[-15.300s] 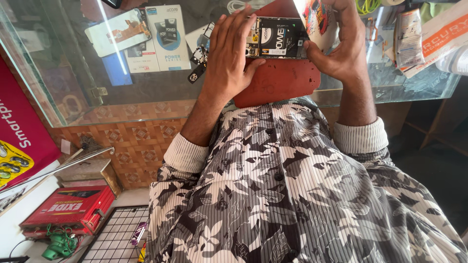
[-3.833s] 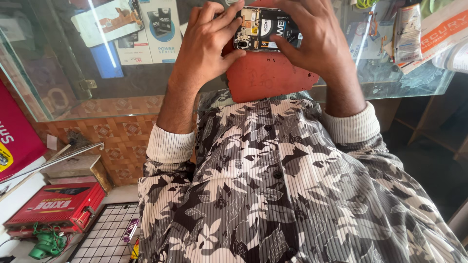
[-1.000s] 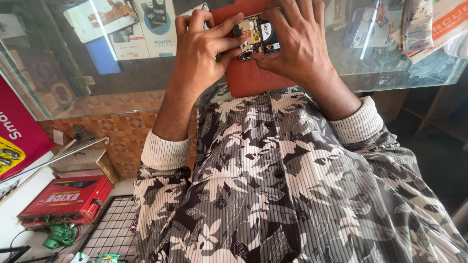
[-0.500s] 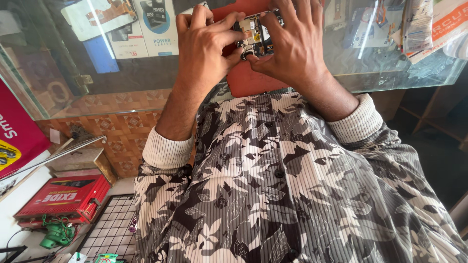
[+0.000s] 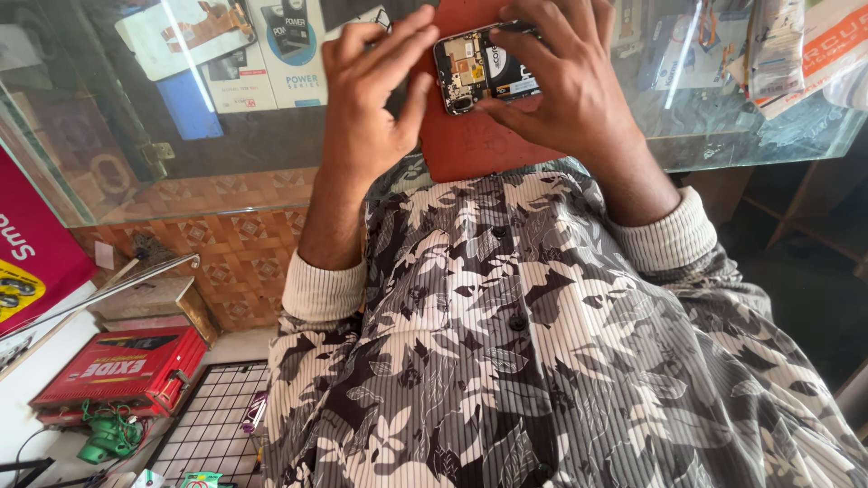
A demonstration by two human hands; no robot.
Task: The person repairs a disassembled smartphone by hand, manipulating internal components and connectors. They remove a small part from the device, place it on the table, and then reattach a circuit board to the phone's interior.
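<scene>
**Left hand lets go of the phone**

The left hand point(image 5: 371, 99) has come off the opened phone point(image 5: 484, 68) and hovers beside it, fingers spread. The right hand point(image 5: 561, 95) alone now grips it over the red mat point(image 5: 470, 145).

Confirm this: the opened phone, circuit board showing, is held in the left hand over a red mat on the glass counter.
Not quite. The head view shows the right hand gripping the opened phone; the left hand is beside it with fingers spread. The red mat on the glass counter is as stated.
</scene>
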